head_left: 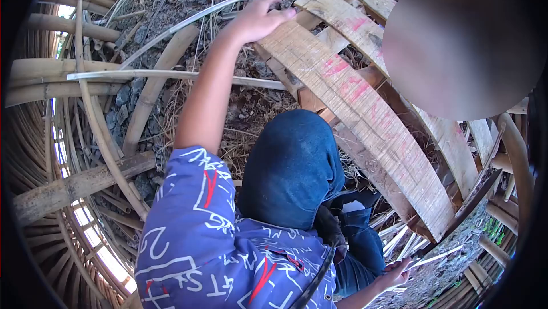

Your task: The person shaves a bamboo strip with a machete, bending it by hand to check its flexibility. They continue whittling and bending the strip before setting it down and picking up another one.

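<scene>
My left hand (pixel 261 20) reaches to the far end of a slatted wooden pallet (pixel 357 100). Its fingers curl at the end of the near plank, with the thumb against the wood. The pallet's planks are pale and bear red marks. Low at the right, my right hand (pixel 395 275) is closed around a thin pale strip (pixel 436 256), apparently bamboo. A long dark, narrow piece (pixel 476 196) runs along the pallet's near end; whether it touches my right hand cannot be made out. My bent knee (pixel 290 163), in blue trousers, stands beside the pallet.
Bamboo poles (pixel 160 89) and long split strips (pixel 182 73) lie at the left. Curved bamboo walls surround the spot. Stones (pixel 123 100), dry leaves and straw cover the ground. A blurred round patch hides the upper right. A dark strap crosses my patterned shirt (pixel 228 235).
</scene>
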Demonstrator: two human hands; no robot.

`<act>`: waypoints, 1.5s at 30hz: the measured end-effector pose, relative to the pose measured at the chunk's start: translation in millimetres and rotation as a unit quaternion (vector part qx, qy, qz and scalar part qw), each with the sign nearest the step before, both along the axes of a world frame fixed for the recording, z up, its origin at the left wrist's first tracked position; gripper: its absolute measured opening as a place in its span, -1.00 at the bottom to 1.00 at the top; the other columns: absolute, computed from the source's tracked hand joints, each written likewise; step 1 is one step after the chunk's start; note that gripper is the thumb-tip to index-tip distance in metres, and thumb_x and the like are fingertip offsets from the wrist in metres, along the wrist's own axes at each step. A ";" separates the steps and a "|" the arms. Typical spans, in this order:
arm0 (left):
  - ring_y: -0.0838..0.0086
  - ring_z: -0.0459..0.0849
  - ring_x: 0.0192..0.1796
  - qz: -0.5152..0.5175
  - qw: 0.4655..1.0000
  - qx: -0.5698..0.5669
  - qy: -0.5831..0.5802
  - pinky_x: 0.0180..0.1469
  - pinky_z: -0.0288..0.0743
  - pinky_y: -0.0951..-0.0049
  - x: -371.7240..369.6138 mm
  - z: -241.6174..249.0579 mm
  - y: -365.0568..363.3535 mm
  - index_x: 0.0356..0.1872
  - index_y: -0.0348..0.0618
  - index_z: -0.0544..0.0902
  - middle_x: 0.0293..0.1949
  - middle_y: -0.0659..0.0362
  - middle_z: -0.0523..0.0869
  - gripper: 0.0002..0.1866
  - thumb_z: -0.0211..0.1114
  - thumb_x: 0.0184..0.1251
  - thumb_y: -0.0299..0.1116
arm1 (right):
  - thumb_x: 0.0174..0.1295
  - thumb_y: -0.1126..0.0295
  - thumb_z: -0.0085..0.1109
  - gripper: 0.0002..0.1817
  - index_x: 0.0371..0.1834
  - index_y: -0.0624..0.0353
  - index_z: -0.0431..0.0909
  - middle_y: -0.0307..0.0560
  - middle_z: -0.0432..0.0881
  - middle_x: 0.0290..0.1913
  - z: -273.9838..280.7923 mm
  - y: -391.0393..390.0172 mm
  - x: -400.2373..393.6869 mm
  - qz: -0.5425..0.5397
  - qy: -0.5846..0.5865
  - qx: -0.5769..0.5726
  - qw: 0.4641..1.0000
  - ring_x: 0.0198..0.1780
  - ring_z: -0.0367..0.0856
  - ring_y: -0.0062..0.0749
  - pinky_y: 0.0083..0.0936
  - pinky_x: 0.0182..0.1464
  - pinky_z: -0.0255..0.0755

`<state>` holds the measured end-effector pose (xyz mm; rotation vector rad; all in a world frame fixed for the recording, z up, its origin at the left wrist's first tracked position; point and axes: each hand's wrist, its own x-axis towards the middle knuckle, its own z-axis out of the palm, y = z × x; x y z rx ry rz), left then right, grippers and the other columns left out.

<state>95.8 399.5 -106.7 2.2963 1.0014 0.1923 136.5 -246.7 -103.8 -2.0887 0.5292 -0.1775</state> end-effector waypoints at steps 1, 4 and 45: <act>0.14 0.31 0.38 0.027 0.996 -0.023 -0.084 0.38 0.14 0.02 -9.5 -8.3 -2.0 0.35 -0.13 0.31 0.29 -0.09 0.40 -0.21 0.03 0.29 0.28 | 0.19 0.09 0.31 -0.62 -0.52 0.10 0.41 -0.33 0.27 -0.72 -1.6 -12.2 2.2 0.006 0.005 -0.002 1.000 -0.75 0.15 -0.73 -0.73 -0.76 -0.05; 0.31 0.53 0.14 0.207 0.718 -0.378 -0.546 0.22 0.27 -0.02 -62.9 -24.2 6.1 0.19 -0.16 0.44 0.09 0.05 0.58 -0.36 -0.14 0.41 0.19 | 0.15 0.20 0.37 -0.62 -0.59 0.06 0.34 -0.36 0.29 -0.73 -2.6 -31.5 7.1 0.036 -0.007 -0.021 0.999 -0.77 0.16 -0.75 -0.72 -0.77 -0.03; 0.34 0.40 0.32 -0.383 0.855 0.338 -0.085 0.36 0.20 0.38 37.5 223.7 -221.2 0.29 -0.21 0.36 0.25 0.04 0.49 -0.51 0.16 0.38 -0.32 | 0.27 0.10 0.21 -0.65 -0.41 0.19 0.51 -0.36 0.38 -0.70 77.2 -180.1 -31.7 0.096 0.068 0.067 0.991 -0.80 0.23 -0.78 -0.78 -0.77 0.03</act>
